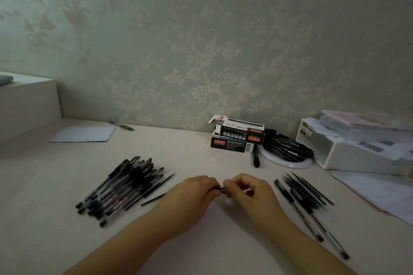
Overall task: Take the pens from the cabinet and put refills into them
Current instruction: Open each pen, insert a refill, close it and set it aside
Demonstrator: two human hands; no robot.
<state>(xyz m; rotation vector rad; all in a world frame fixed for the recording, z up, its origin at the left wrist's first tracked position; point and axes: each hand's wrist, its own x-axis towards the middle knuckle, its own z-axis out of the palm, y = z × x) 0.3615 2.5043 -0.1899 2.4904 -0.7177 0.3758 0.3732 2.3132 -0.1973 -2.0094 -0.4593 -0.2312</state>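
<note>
Pinching one dark pen [220,189] at mid-desk, both hands' curled fingers [232,187], pen piles [120,187] well apart either side.

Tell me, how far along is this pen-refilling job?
Partly done, as a guess. The big pile of pens on the left may be finished ones, though I cannot confirm it. The left hand and right hand pinch one pen between them. The smaller pile of pens and refills on the right seems still to do.

Pale green wallpapered wall [201,40] with embossed floral pattern — dim, even lighting. Below it, a smooth cream worktop [174,149]; a raised white ledge [29,100] at left.
</note>
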